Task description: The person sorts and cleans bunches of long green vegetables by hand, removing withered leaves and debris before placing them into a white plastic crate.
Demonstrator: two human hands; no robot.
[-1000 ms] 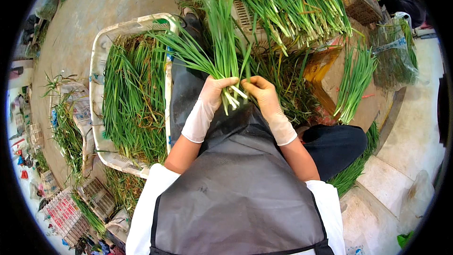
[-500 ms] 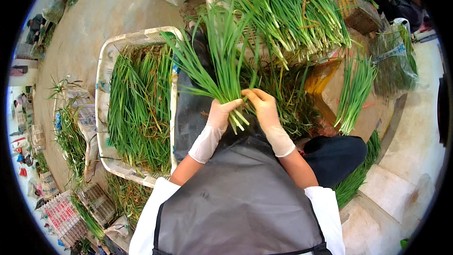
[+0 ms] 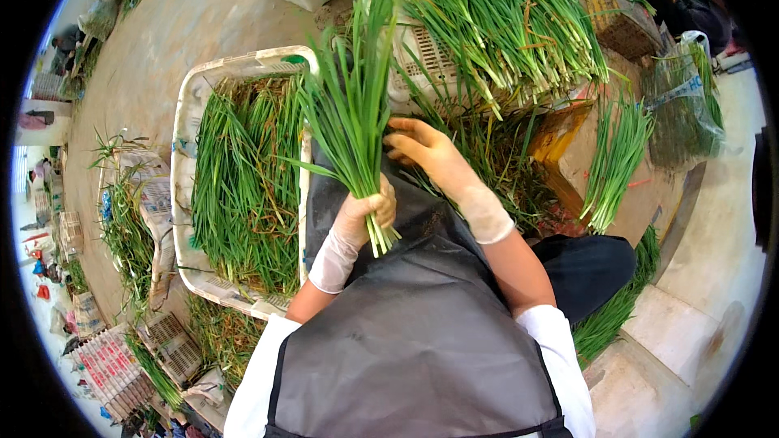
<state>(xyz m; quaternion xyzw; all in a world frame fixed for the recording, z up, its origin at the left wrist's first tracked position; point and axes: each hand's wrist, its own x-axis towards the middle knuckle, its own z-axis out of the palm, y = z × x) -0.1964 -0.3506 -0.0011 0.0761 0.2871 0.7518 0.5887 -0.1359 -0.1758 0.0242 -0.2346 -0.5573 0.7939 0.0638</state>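
A bunch of garlic chives [image 3: 353, 118], long green leaves up and pale stem ends down, stands nearly upright in front of me. My left hand [image 3: 369, 211], in a thin whitish glove, is closed round the bunch low down, with the cut-looking white ends poking out below the fist. Just right of the leaves, my gloved right hand [image 3: 426, 150] has its fingers bent and apart, with nothing I can make out in them. Whether its fingertips touch the leaf edges is hard to tell. Below both hands lies my dark apron [image 3: 406, 316].
A white plastic crate [image 3: 180, 195] of chives stands at my left. Ahead right, a large heap of chives [image 3: 519, 24] lies on another crate [image 3: 422, 57]. Loose leaf trimmings [image 3: 503, 170] lie beyond my right hand. Farther right are a small chive pile [image 3: 613, 166] and a plastic-wrapped bundle [image 3: 686, 105].
My left hand has moved slightly down and left, turning the bunch more upright. My right hand has come away from the stems and shifted up, its fingers now apart.
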